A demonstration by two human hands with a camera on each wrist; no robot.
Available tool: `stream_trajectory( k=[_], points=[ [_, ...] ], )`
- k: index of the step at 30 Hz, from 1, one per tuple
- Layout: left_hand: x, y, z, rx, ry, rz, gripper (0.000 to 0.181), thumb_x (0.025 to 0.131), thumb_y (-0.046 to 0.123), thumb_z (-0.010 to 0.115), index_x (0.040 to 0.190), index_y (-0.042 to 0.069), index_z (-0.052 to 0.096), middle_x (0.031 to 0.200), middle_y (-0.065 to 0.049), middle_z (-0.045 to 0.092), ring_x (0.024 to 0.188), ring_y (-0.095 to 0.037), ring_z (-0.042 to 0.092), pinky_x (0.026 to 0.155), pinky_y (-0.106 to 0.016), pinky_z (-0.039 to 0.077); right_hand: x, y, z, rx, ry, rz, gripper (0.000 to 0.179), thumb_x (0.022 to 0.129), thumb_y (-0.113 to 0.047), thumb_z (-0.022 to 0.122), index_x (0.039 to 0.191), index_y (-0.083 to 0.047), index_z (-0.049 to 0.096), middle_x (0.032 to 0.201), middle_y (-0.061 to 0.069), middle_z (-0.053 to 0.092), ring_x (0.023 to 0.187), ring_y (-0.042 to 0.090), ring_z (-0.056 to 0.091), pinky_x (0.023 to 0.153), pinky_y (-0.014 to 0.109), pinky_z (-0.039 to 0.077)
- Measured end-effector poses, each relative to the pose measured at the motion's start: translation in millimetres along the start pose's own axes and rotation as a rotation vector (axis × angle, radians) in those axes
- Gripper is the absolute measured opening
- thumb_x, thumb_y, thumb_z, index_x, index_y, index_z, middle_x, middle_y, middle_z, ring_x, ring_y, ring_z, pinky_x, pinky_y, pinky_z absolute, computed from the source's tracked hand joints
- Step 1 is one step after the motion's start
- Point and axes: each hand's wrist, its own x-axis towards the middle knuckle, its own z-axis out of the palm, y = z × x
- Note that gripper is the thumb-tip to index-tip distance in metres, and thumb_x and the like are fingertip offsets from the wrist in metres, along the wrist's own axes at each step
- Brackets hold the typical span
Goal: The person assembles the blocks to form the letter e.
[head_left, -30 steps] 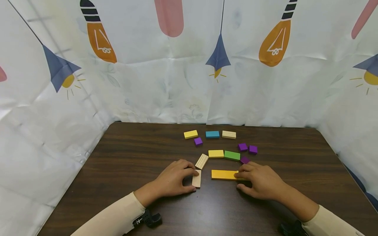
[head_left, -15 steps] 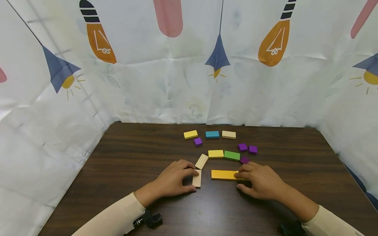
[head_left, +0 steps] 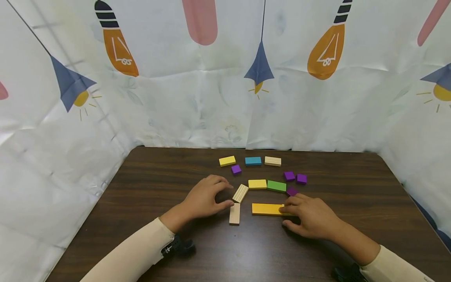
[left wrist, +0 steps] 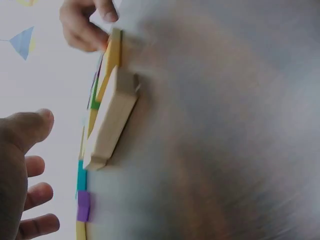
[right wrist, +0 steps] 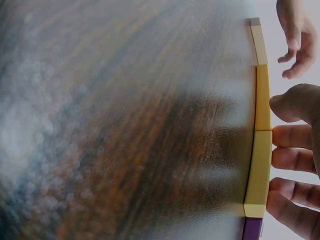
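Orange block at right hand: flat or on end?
Flat: head view shows the orange block lying lengthwise on the table, long face up.

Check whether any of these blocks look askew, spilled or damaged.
I see nothing spilled or damaged. The most askew is the ridged wooden block near the left hand: it lies slanted between the smooth wooden block and the nearer yellow block, which both sit fairly straight. That slant could be deliberate, though.
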Motion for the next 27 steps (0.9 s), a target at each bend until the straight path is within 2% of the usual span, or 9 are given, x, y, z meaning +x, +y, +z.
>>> stream_trajectory(
  k=[6,14,20,27],
  points=[
    [15.9,-11.1,-2.7,0.021,0.014,-0.038,0.04,0.09,0.035,0.08,0.122,0.014,0.072,0.121,-0.003,0.066,0.119,-0.026,0.059,0.1,-0.05,0.048,-0.3,-0.7,0.3,0.007,-0.009,0.005,0.029,0.09,-0.038,0.078,0.112,-0.02,0.079,0.108,-0.007,0.066,0.093,0.011,0.06,0.062,0.026,0.052],
    [37.7,-25.5,2.5,0.059,0.009,-0.144,0.041,0.093,0.034,0.077,0.126,0.012,0.07,0.125,-0.007,0.067,0.12,-0.03,0.059,0.101,-0.05,0.047,-0.6,0.3,0.2,0.003,0.002,0.005,0.028,0.09,-0.038,0.078,0.112,-0.02,0.079,0.107,-0.008,0.066,0.093,0.01,0.059,0.061,0.026,0.051],
    [51.2,-31.9,6.7,0.057,-0.023,-0.183,0.042,0.095,0.036,0.075,0.128,0.011,0.069,0.127,-0.007,0.067,0.121,-0.03,0.059,0.103,-0.048,0.046,-0.7,0.8,-0.2,0.001,0.003,0.006,0.028,0.09,-0.037,0.078,0.112,-0.02,0.079,0.107,-0.008,0.067,0.092,0.01,0.059,0.061,0.026,0.052],
    [60.1,-36.9,16.0,0.069,-0.065,-0.212,0.042,0.096,0.036,0.073,0.13,0.011,0.067,0.13,-0.007,0.066,0.124,-0.029,0.057,0.105,-0.047,0.045,-0.3,0.7,0.2,0.003,-0.002,0.003,0.028,0.09,-0.038,0.078,0.111,-0.02,0.079,0.107,-0.008,0.067,0.092,0.01,0.059,0.06,0.025,0.051]
  ],
)
